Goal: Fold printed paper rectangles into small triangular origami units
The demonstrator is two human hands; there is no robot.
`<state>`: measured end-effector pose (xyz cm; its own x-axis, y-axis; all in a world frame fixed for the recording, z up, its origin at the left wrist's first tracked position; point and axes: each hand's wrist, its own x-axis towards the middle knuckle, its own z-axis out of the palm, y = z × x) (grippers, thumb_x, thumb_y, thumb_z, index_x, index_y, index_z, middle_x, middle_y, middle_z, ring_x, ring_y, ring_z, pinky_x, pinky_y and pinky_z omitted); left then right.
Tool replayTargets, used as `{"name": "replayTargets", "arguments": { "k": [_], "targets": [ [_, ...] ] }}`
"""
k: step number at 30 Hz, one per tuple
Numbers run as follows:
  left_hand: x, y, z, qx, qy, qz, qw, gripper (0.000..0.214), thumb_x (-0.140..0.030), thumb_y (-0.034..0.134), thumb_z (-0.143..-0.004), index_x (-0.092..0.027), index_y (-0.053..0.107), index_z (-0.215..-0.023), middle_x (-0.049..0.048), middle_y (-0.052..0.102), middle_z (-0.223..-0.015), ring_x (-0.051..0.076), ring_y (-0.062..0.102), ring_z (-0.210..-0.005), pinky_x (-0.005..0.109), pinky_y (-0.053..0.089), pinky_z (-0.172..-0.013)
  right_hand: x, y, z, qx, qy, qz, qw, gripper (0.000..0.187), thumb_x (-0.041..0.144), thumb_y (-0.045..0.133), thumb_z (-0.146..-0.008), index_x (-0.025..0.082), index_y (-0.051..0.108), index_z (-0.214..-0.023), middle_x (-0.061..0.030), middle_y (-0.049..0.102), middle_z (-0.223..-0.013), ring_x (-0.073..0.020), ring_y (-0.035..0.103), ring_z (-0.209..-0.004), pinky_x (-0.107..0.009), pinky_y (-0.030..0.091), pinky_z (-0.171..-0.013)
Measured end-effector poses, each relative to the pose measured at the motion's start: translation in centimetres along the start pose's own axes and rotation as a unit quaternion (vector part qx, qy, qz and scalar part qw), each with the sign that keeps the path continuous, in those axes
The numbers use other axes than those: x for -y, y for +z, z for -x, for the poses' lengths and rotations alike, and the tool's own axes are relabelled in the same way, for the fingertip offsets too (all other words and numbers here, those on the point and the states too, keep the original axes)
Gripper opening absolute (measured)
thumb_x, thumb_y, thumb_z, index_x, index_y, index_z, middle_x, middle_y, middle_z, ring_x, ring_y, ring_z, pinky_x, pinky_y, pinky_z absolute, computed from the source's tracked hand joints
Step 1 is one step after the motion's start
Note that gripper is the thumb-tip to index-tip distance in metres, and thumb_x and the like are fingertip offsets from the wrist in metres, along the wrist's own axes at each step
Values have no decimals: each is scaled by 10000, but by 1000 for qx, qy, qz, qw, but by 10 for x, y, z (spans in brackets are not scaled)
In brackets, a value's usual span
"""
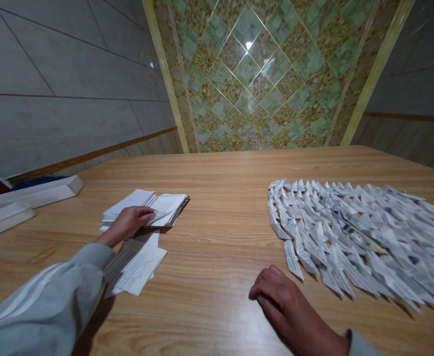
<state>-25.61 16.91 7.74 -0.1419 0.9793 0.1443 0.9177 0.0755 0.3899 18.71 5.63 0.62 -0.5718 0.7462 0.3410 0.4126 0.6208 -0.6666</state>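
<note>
My left hand (133, 221) is at the stack of printed paper sheets (171, 203) on the left half of the table. Its thumb and fingers pinch the edge of the top sheet of paper (161, 214), which lifts slightly. Below that wrist lie loose paper pieces (138, 269), partly hidden by my sleeve. My right hand (281, 301) rests near the table's front, fingers curled together, with nothing visible in them. Just beyond it, on the right, stand many folded paper boats (324, 222) in tight rows. A single folded piece (293, 259) lies closest to that hand.
The wooden table (220, 247) reaches back toward a green-tiled wall (254, 74). White open boxes (34, 193) sit at the left edge, beside something dark blue. Grey panelled walls (72, 64) flank both sides.
</note>
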Motion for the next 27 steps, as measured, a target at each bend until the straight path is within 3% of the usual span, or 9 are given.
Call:
{"name": "replayTargets", "arguments": {
  "k": [5, 7, 9, 12, 17, 19, 23, 27],
  "targets": [
    [-18, -11, 14, -46, 1, -63, 997, 307, -337, 622, -970, -158, 616, -1220, 86, 653, -1212, 249, 668, -1018, 446, 571, -860, 0, 1, 0, 5, 3, 2, 1000, 228, 55, 461, -942, 214, 612, -880, -46, 643, -874, -225, 590, -865, -360, 485, -750],
    [-35, -14, 24, -87, 23, -79, 993, 287, -316, 468, -1006, -110, 638, -1111, 120, 713, -1050, 313, 678, -991, 445, 529, -879, 0, 1, 1, 4, -1, 0, 1000, 229, 57, 457, -945, 216, 615, -900, -48, 646, -879, -228, 593, -867, -365, 494, -747],
    [-57, -13, 38, -100, 69, -86, 989, 332, -343, 413, -984, -118, 623, -1111, 143, 730, -1038, 326, 690, -956, 425, 512, -859, 0, 1, 2, -4, -4, -4, 1000, 223, 66, 460, -948, 223, 616, -980, -54, 654, -914, -231, 602, -884, -375, 512, -766],
    [-97, 1, 69, -59, 165, -80, 981, 317, -380, 413, -939, -197, 636, -1069, 97, 764, -1016, 277, 716, -860, 350, 519, -783, 1, 1, 5, -43, -6, 5, 999, 341, 88, 514, -928, 247, 542, -1229, -73, 658, -1040, -246, 614, -963, -407, 542, -833],
    [-168, 51, 139, 43, 296, -66, 952, 181, -214, 448, -904, -216, 619, -966, 83, 753, -828, 228, 697, -677, 299, 494, -616, 5, -2, 7, -88, -43, 54, 994, 682, 130, 615, -857, 271, 352, -1470, -138, 537, -1352, -309, 544, -1200, -475, 526, -974],
    [-190, 70, 162, 98, 325, -47, 939, 135, -176, 461, -908, -218, 582, -950, 75, 734, -795, 232, 681, -649, 308, 483, -594, 6, -5, 8, -73, -57, 70, 993, 628, 125, 635, -844, 262, 427, -1421, -146, 518, -1373, -319, 525, -1220, -482, 516, -984],
    [-210, 90, 184, 157, 354, 23, 922, 20, -212, 547, -906, -225, 558, -917, 55, 735, -792, 226, 680, -623, 306, 478, -544, 3, -13, 8, -23, -72, 61, 995, 214, 64, 554, -896, 218, 625, -1026, -107, 632, -1148, -270, 577, -1072, -410, 523, -878],
    [-200, 92, 185, 98, 374, 88, 918, 346, -365, 734, -815, -237, 567, -1091, 94, 762, -1052, 287, 731, -901, 357, 569, -739, -4, -23, 10, -18, -68, 31, 997, 154, 99, 516, -955, 208, 619, -917, -69, 691, -956, -228, 603, -905, -373, 506, -792]
  ]
}}
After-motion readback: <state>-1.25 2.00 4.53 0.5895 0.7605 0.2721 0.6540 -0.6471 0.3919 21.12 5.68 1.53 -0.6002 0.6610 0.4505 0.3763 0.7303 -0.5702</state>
